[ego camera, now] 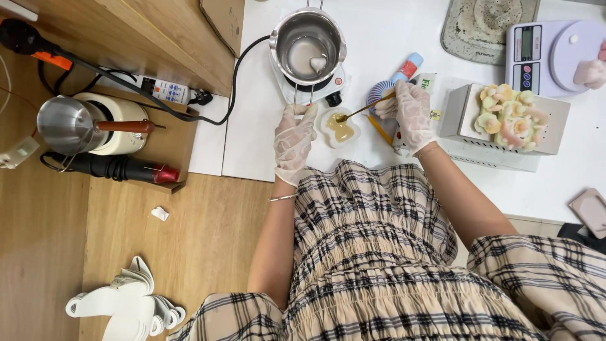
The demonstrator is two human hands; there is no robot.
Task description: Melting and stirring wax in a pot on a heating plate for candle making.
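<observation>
Head view, looking straight down at a person in a checked dress who works at a white surface (379, 38). Both hands wear thin clear gloves.

The left hand (294, 140) rests on the surface with its fingers loosely curled, the fingertips touching the left edge of a small white dish (341, 129). The dish holds a pool of amber liquid and sits between the two hands. Whether the left hand grips the dish or only steadies it, I cannot tell.

The right hand (411, 113) is closed in a pinch around the handle of a thin gold spoon (363, 110). The spoon slants down to the left and its bowl dips into the amber liquid in the dish.

Just beyond the dish, a steel pot (308, 45) with milky white liquid inside stands on a small electric hot plate (328, 88); a black cord runs from it to the left. To the right of the right hand sits a pale box (464, 120) topped with pastel flower shapes (512, 117). A lilac kitchen scale (552, 53) stands in the far right corner.

To the left, a wooden shelf (170, 142) carries a second steel pot (69, 125) with a brown handle. Below, white cut-out shapes (123, 303) lie stacked on the wooden floor (202, 240).
</observation>
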